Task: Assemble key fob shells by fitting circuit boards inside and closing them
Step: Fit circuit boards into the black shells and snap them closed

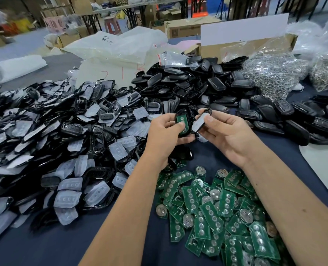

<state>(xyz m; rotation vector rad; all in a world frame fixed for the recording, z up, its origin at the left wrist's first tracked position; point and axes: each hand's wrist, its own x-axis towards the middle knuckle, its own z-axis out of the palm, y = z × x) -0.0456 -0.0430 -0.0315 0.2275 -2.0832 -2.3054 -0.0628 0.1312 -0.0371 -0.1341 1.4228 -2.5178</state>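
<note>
Two hands meet above the desk, each curled round a part. The left hand cups a glossy black shell half with a green circuit board lying inside it, thumb pressed onto the board's face. Just beside it, the right hand pinches a second shell half, tilted, its pale grey rubbery pad turned toward the first; the two pieces are almost touching.

Below the wrists, nearer the person, lies a loose heap of circuit boards, flat, green, dotted with round silvery contacts, some showing coin-shaped battery holders. Left of the left hand spreads a wide pile of shell fronts, shiny black frames backed with translucent whitish button pads. Beyond both hands rises a mound of shell backs, smooth, rounded, matt black, running on past the right hand. Farther off sit crinkled clear bags of metal parts, a cardboard box and milky plastic bags, all on dark blue cloth.
</note>
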